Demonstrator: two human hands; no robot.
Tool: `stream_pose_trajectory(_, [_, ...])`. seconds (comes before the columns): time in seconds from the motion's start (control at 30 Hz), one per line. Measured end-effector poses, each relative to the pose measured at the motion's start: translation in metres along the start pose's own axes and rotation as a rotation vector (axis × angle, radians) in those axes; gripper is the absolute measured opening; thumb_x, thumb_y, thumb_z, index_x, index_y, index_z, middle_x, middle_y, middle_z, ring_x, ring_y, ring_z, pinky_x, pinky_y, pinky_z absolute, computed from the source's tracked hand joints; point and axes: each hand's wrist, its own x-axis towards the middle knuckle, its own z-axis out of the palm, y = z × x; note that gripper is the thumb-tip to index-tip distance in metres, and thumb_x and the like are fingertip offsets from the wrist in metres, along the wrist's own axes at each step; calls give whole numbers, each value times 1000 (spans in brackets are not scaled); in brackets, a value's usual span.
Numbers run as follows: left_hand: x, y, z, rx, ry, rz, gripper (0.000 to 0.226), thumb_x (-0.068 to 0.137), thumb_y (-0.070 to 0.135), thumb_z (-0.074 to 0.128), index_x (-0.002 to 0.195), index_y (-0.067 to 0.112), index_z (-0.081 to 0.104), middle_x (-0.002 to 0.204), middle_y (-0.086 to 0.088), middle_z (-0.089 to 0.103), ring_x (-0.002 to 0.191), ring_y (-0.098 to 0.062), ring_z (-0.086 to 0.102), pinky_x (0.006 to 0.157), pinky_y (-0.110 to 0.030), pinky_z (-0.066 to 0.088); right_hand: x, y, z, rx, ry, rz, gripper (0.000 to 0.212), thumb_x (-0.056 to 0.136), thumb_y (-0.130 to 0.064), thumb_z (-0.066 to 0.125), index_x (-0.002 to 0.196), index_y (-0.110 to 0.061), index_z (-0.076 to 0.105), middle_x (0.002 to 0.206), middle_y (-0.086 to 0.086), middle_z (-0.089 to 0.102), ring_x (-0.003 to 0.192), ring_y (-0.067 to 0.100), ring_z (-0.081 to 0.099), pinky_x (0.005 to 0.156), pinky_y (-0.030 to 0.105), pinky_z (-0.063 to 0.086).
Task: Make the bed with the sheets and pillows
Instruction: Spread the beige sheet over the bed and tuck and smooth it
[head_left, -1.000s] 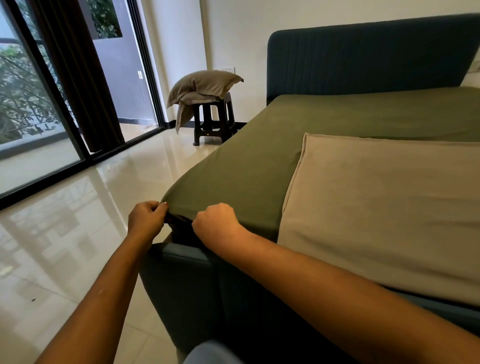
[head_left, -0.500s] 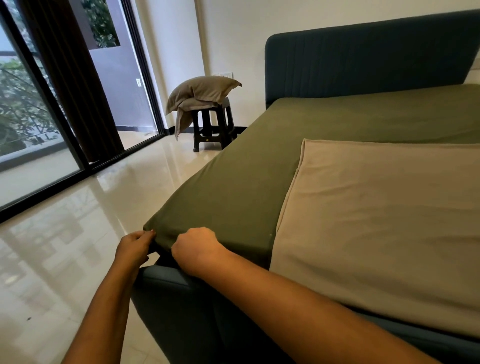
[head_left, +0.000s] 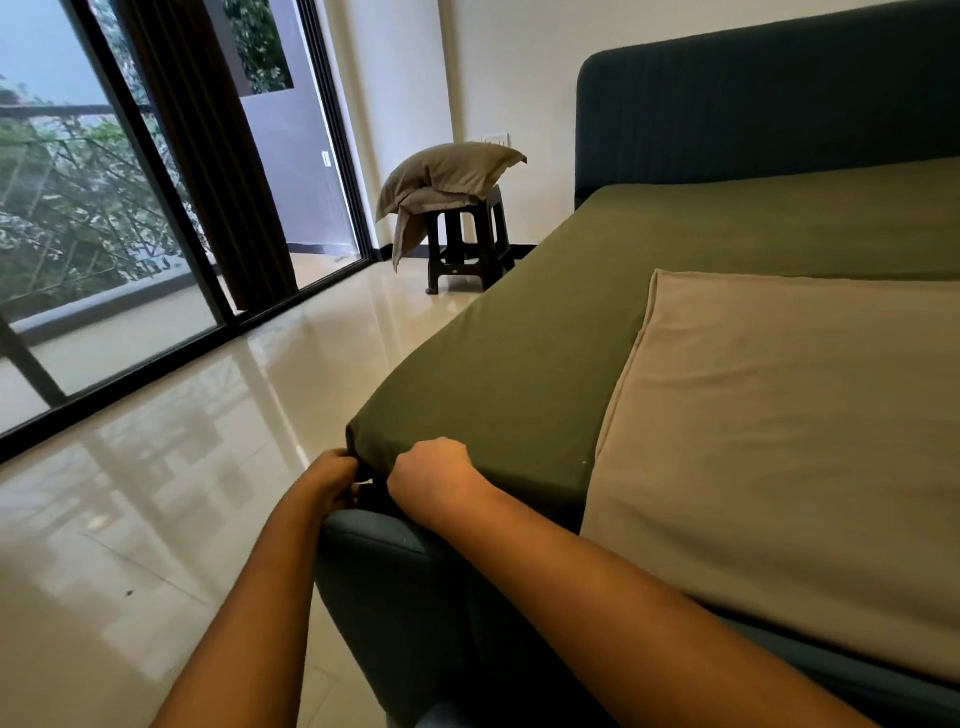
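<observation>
An olive green fitted sheet (head_left: 545, 338) covers the mattress on a dark teal bed frame (head_left: 395, 587). Both hands meet at the mattress's near left corner. My left hand (head_left: 332, 478) grips the sheet's corner edge from the left side. My right hand (head_left: 431, 478) is curled over the same corner from above, its fingers tucked down behind the sheet's edge. A folded beige sheet (head_left: 789, 431) lies flat on the bed to the right of my right arm. Beige pillows (head_left: 447, 174) are piled on a stool by the far wall.
The dark plastic stool (head_left: 467, 244) stands beside the teal headboard (head_left: 753, 98). Glossy tiled floor (head_left: 156, 493) stretches to the left, up to sliding glass doors (head_left: 104, 234) with a dark curtain (head_left: 218, 156).
Both hands have pulled the sheet corner down over the mattress corner toward the bed frame. The sheet now lies tighter at that corner.
</observation>
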Motion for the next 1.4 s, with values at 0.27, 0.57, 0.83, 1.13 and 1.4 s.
stream_pose_trajectory(0.27, [10, 10, -7, 828, 112, 13, 10, 83, 11, 68, 85, 8, 59, 78, -8, 61, 63, -17, 62, 53, -28, 48, -5, -3, 2, 39, -33, -55, 25, 101, -9, 34, 98, -7, 60, 80, 1, 47, 73, 19, 48, 63, 30, 38])
stream_pose_trajectory(0.57, [22, 4, 5, 834, 68, 76, 11, 88, 9, 60, 78, 12, 55, 84, -7, 59, 79, -21, 63, 73, -31, 52, -2, 15, 22, 593, -535, -46, 55, 104, -33, 30, 153, -15, 11, 158, 11, 18, 145, 27, 19, 115, 36, 16])
stream_pose_trajectory(0.83, [25, 30, -8, 383, -169, -154, 25, 95, 3, 50, 72, -4, 57, 73, -13, 59, 63, -20, 56, 67, -30, 50, -7, 7, 38, 938, -476, 79, 68, 98, -56, 27, 151, -15, 20, 156, 10, 23, 142, 28, 24, 115, 40, 18])
stream_pose_trajectory(1.13, [26, 46, 3, -399, -261, -268, 67, 87, 65, 47, 100, 2, 63, 100, -16, 68, 95, -35, 62, 82, -42, 51, 11, 2, 63, 868, -391, 14, 69, 100, -54, 24, 153, -15, 4, 160, 8, 8, 147, 25, 10, 117, 36, 10])
stream_pose_trajectory(1.4, [28, 33, 10, -400, -255, -218, 89, 75, 84, 39, 108, 5, 60, 105, -18, 66, 99, -40, 59, 77, -43, 52, 26, 2, 74, 775, -247, -93, 70, 99, -53, 32, 154, -18, 7, 160, 10, 12, 145, 29, 16, 119, 42, 16])
